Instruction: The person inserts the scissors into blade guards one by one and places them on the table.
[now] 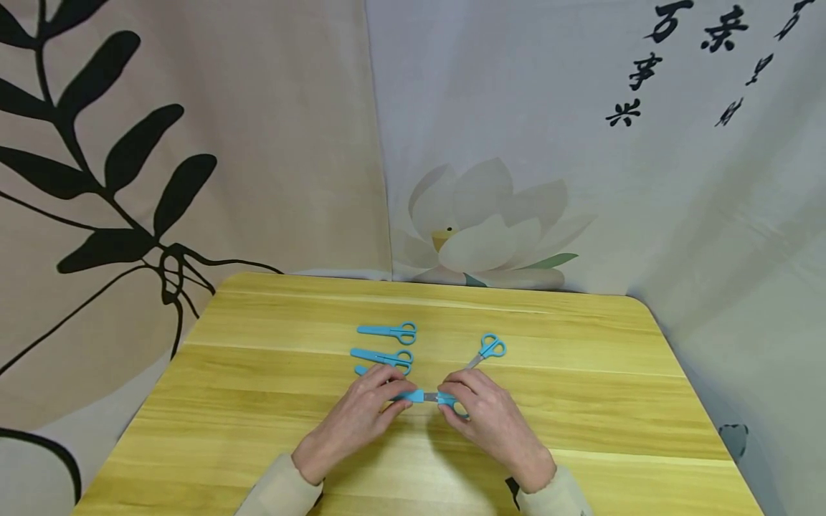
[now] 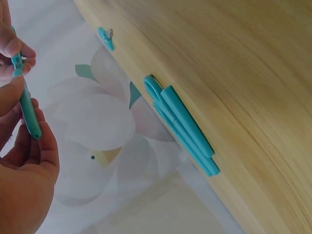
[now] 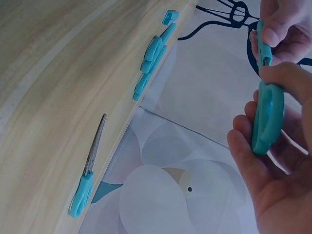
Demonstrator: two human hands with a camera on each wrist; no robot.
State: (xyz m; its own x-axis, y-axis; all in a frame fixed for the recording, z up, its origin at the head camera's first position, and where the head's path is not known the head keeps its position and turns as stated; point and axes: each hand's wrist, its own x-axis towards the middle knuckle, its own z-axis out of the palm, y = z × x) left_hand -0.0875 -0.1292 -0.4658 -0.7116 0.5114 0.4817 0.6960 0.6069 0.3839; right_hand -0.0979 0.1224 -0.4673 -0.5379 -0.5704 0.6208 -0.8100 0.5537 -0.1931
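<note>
My left hand (image 1: 361, 412) pinches a blue blade cover (image 2: 29, 111) between thumb and fingers. Opposite it, my right hand (image 1: 492, 414) holds a pair of scissors by its blue handles (image 3: 269, 117). The cover sits part way over the blades, and a short strip of bare metal (image 1: 431, 397) shows between cover and handles in the head view. Beyond the right hand lies an uncovered pair of scissors (image 3: 84, 187) with its metal blades bare. Past the left hand are covered scissors (image 1: 381, 357), one pair partly hidden by the fingers.
Another covered pair of scissors (image 1: 387, 331) lies farthest back on the wooden table (image 1: 581, 430). In the right wrist view a short blue piece (image 3: 170, 17) rests near the row of scissors. A printed cloth (image 1: 290, 143) hangs behind the table's back edge.
</note>
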